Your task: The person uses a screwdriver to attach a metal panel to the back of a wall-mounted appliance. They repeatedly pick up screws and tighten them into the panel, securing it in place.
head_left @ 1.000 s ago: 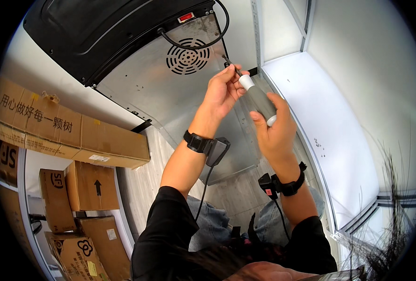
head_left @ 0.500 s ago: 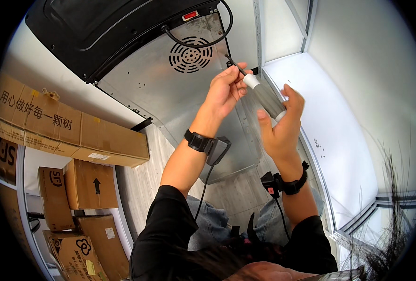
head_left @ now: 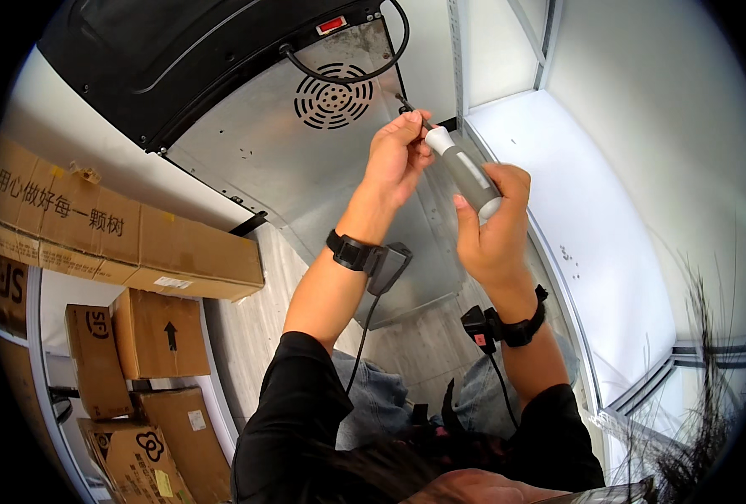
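Observation:
A screwdriver [head_left: 463, 170] with a thick grey and white handle slants up and left in front of a sheet-metal panel [head_left: 255, 143]. My left hand [head_left: 396, 153] pinches its dark shaft just ahead of the white collar. Around the rear of the handle, my right hand [head_left: 497, 231] closes with thumb and fingers. The shaft's tip is at the panel's right edge, beside a small dark fitting; whether it sits in a screw is too small to tell. Round vent slots [head_left: 334, 97] are cut in the panel left of the tip.
Above the panel is a black housing [head_left: 171, 59] with a red switch [head_left: 332, 25] and a looping black cable [head_left: 352, 79]. A long cardboard box [head_left: 137, 227] and several cartons [head_left: 163, 336] are at left. Small dark bits [head_left: 568, 260] lie on the white shelf [head_left: 616, 252] at right.
The fingers of my right hand have closed in around the screwdriver handle. Both hands and the tool sit slightly farther left in the picture, as does the panel.

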Tool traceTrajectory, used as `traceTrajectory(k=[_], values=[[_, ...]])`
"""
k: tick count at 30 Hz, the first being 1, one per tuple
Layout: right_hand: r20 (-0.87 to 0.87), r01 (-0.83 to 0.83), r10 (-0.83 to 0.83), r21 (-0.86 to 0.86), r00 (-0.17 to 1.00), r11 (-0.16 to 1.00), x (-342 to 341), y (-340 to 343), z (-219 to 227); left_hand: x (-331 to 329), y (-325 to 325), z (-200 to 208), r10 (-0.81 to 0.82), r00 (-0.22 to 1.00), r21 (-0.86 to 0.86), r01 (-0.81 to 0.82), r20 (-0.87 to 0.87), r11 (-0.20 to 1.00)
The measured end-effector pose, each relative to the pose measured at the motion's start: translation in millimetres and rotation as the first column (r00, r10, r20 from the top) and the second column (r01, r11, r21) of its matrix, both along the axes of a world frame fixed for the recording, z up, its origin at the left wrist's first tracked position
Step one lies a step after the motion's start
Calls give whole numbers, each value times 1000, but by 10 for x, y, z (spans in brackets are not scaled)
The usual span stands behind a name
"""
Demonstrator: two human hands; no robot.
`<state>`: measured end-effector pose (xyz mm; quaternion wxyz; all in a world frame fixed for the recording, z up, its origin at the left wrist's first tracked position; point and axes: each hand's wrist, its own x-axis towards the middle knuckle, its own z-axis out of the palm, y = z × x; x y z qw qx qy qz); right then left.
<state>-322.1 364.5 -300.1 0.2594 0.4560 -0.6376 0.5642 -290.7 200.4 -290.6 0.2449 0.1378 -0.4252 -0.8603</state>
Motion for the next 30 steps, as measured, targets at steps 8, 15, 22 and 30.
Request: traceTrajectory(k=[8, 15, 22, 30], values=[[-40, 55, -57, -46, 998, 997, 19, -37, 63, 1, -3, -38, 20, 997, -200, -5, 73, 980], [-4, 63, -63, -11, 998, 998, 22, -10, 82, 76, 53, -26, -25, 989, -360, 75, 143, 930], [185, -32, 0, 173, 983, 984, 26, 59, -9, 44, 9, -17, -50, 995, -200, 66, 86, 978], [52, -36, 32, 79, 998, 996, -7, 38, 24, 37, -88, -97, 34, 993, -348, 7, 111, 937]])
